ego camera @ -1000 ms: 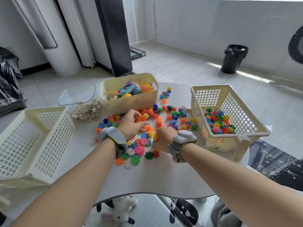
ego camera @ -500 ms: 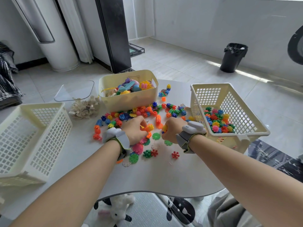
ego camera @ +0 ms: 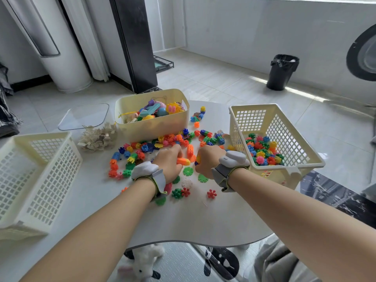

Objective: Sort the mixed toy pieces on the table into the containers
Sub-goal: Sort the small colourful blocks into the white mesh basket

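Colourful toy pieces point(ego camera: 166, 143) lie scattered across the middle of the white table point(ego camera: 193, 220). My left hand point(ego camera: 169, 161) curls round an orange-and-yellow connector piece point(ego camera: 183, 161) among them. My right hand point(ego camera: 207, 159), fist-like beside it, grips small coloured pieces, mostly hidden in the palm. Flat green discs point(ego camera: 187, 171) and red star pieces point(ego camera: 211, 193) lie just in front of both hands. A mesh basket point(ego camera: 289, 165) on the right holds several similar pieces. A solid cream bin point(ego camera: 152, 129) behind the pile holds larger toys.
An empty white mesh basket point(ego camera: 34, 180) stands at the left. A heap of pale wooden pieces point(ego camera: 97, 137) and a clear lid point(ego camera: 85, 117) lie behind it. A black bin point(ego camera: 281, 72) stands on the floor. A plush toy point(ego camera: 144, 261) lies under the table.
Both hands slid a little away from me into the pile. The left hand lowered its orange piece to the table, and the right fist drew closer to the mesh basket.
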Motion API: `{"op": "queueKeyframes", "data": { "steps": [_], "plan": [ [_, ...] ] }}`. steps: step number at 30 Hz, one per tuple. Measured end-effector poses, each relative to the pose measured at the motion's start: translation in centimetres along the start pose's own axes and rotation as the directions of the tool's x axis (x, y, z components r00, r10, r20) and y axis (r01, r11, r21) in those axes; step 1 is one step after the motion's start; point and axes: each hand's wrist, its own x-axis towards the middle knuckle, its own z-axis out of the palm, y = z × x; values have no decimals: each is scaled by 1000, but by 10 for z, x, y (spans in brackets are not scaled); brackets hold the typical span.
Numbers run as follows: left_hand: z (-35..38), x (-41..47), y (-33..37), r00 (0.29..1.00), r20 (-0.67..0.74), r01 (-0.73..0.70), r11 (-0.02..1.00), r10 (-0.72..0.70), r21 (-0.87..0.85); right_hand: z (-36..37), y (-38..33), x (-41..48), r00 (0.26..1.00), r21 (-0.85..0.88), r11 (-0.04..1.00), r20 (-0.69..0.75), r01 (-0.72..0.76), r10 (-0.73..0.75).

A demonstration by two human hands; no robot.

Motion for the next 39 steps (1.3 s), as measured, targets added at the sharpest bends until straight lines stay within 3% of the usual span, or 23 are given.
{"op": "queueKeyframes", "data": {
  "steps": [3,10,15,19,24,27,31,39],
  "plan": [
    [-17,5,10,996,-58,55,980,-67,-192,-7,-3,-2,999,12,1000,-35,-6,7],
    [-48,25,60,991,-122,-19,864,-50,-504,-67,2,-7,993,-91,992,-93,-85,76],
    [-50,41,105,995,-99,-50,839,-5,-542,-91,47,-22,986,-70,991,-131,-110,100],
    [-40,48,140,996,-87,-70,827,26,-558,-83,89,-30,929,-11,988,-340,-157,144],
    [-22,50,167,995,-28,-99,878,98,-469,-82,118,-40,933,8,977,-293,-215,208],
    [-17,49,164,992,14,-107,891,126,-440,-72,127,-47,926,26,979,-321,-201,199],
    [-25,51,142,998,12,-53,912,64,-407,-77,117,-44,941,26,975,-257,-221,220],
    [-34,48,85,1000,-17,8,928,-15,-372,-73,68,-23,927,87,994,-364,-68,95]
  ]
}}
